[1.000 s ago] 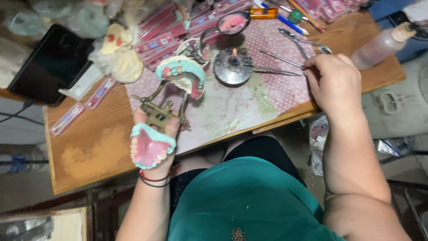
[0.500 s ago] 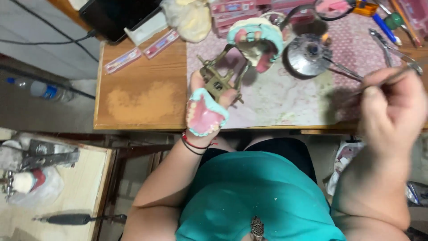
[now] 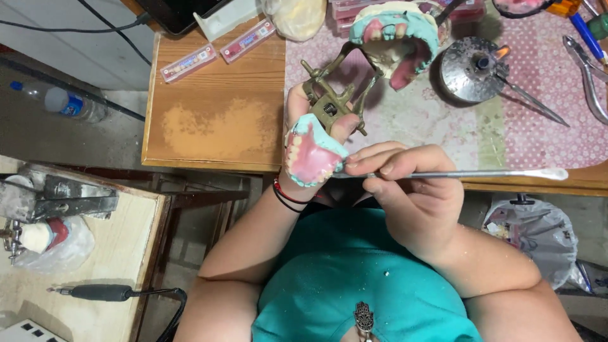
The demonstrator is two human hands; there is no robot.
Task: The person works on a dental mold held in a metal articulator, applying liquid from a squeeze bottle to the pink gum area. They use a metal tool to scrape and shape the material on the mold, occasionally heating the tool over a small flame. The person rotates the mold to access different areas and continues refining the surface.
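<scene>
My left hand holds a brass dental articulator with a pink wax denture on a teal cast at its lower end. The upper teal cast with teeth hangs open above it over the table. My right hand grips a thin metal wax instrument lying sideways, its tip touching the right edge of the lower denture and its other end pointing right.
A small metal burner with a flame stands on the patterned mat of the wooden table. Pliers lie far right. Two tooth strips lie upper left. A side bench holds a handpiece.
My right hand came in from the far right with the instrument and brought its tip against the lower denture. The left hand with the articulator moved nearer my body.
</scene>
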